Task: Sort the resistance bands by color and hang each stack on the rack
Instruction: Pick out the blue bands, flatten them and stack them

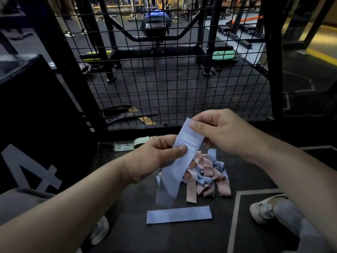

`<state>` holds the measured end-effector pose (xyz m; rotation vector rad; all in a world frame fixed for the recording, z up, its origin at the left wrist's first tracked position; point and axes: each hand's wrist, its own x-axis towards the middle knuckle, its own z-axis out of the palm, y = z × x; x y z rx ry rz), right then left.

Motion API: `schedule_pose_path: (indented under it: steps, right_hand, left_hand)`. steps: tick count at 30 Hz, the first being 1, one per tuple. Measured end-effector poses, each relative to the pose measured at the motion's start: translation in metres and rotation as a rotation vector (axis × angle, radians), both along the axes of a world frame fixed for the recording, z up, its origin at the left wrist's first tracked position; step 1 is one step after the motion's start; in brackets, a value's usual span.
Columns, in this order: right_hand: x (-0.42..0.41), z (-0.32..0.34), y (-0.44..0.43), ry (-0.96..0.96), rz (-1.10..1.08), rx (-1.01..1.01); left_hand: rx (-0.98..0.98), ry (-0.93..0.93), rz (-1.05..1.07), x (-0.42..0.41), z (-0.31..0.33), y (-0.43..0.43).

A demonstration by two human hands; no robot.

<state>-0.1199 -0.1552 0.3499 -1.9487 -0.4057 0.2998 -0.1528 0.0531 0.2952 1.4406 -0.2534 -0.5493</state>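
**Gym floor [255,172], one blue band [179,161] in both hands**

Dark rubber matting covers the lower frame. A black wire mesh panel [164,79] stands across the middle, with weight machines behind it. In the centre the band is lifted clear of the floor, slanting from upper right to lower left, and its lower end hangs free.

The left hand [155,157] pinches it near the middle, thumb on the face and fingers curled behind. The right hand [224,132] pinches the top edge between thumb and fingers. Both grips are closed on this one band.

Just below lies a tangled pile [207,176] of pink and blue bands. Lower still, a flat blue band [179,214] lies apart by itself. Green bands [131,144] lie at the foot of the mesh, left of centre.

The held band looks thin, light and limp, a flat loop that droops wherever it is unsupported. It seems unlikely to slip or break, but it will probably twist. Holding it at both ends and keeping it taut seems the best way to lay it straight on the flat one.
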Motion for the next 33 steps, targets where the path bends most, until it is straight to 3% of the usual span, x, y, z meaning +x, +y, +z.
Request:
schedule_pose_path:
  steps: [6, 11, 15, 22, 25, 29, 33]
  right_hand:
    - [0.003, -0.010, 0.003, -0.050, -0.049, -0.012]
    - [0.021, -0.010, -0.009, -0.210, -0.314, 0.081]
    - [0.034, -0.011, -0.029, -0.314, -0.414, 0.093]
    - [0.043, -0.031, -0.062, -0.251, -0.598, 0.120]
    - [0.039, -0.043, -0.070, -0.178, -0.566, 0.035]
    - [0.035, -0.064, -0.065, 0.029, -0.345, -0.142]
    - [0.048, -0.108, -0.054, 0.170, -0.210, -0.417]
  left_hand:
    - [0.004, 0.000, -0.046, -0.001, -0.006, -0.002]
    - [0.037, 0.016, -0.049, 0.003, -0.007, 0.005]
    - [0.190, -0.018, -0.048, 0.004, -0.007, 0.015]
    - [0.477, 0.046, 0.139, -0.006, -0.009, 0.044]
    - [0.489, 0.097, 0.344, -0.010, -0.019, 0.062]
    - [0.518, 0.120, 0.592, -0.013, -0.036, 0.082]
    - [0.712, 0.176, 0.635, -0.009, -0.052, 0.092]
